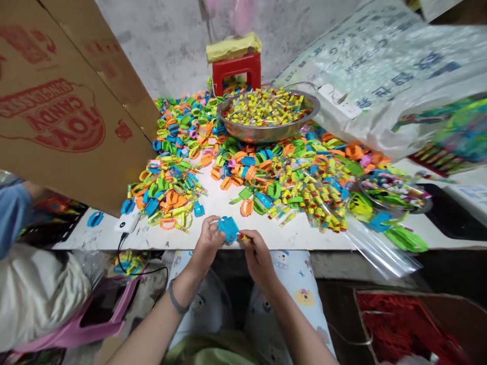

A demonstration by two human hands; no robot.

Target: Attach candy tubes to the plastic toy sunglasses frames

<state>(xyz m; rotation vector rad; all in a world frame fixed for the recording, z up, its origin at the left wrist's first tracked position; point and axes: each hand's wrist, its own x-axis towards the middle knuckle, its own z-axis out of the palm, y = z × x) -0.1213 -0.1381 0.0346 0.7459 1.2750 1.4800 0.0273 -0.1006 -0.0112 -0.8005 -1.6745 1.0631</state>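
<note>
Above the table's front edge, my left hand [208, 239] grips a blue plastic toy watch [229, 229] by its left side. My right hand [258, 256] pinches a small yellow-and-red candy tube [243, 236] against the watch's right edge; whether its end sits inside the watch I cannot tell. A pile of toy watches [167, 195] in orange, green, blue and yellow lies ahead to the left. More candy tubes [327, 203] with yellow and red ends are heaped to the right. A metal bowl [258, 133] filled with such tubes stands behind.
A large cardboard box [68, 101] rises on the left, beside another person's blue sleeve [13, 213]. At the back stands a red stool [236, 71]. White sacks [365, 66], a smaller bowl [426, 205] and clear plastic bags [384, 248] lie right. A white power bank [127, 223] has a cable.
</note>
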